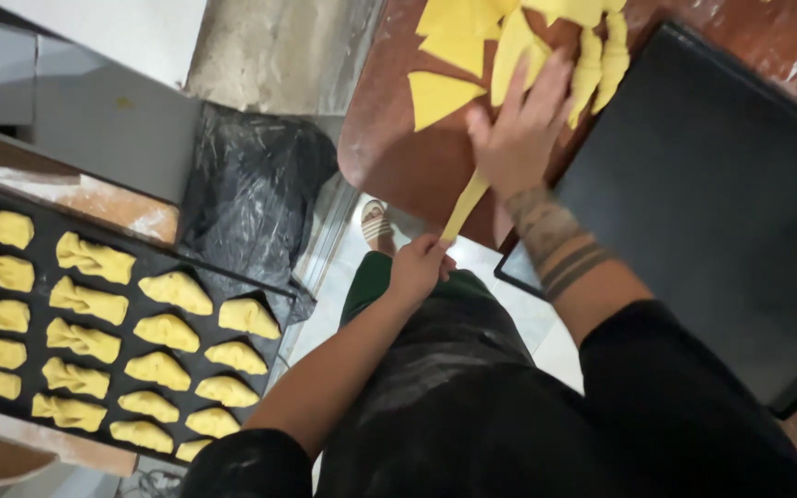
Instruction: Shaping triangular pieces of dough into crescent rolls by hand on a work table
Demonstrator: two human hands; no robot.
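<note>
The right hand (517,129) lies flat, fingers spread, pressing on a dough strip (466,205) at the edge of the brown surface (389,148); its palm hides the strip's upper end. The left hand (417,266) is closed in a pinch on the strip's lower end, which hangs off the edge. Yellow dough triangles (440,94) beyond the right hand are cut off by the frame's top. An empty black tray (721,203) runs out of view at right. At left, a filled tray (260,288) of shaped dough pieces (175,291) is partly cropped.
</note>
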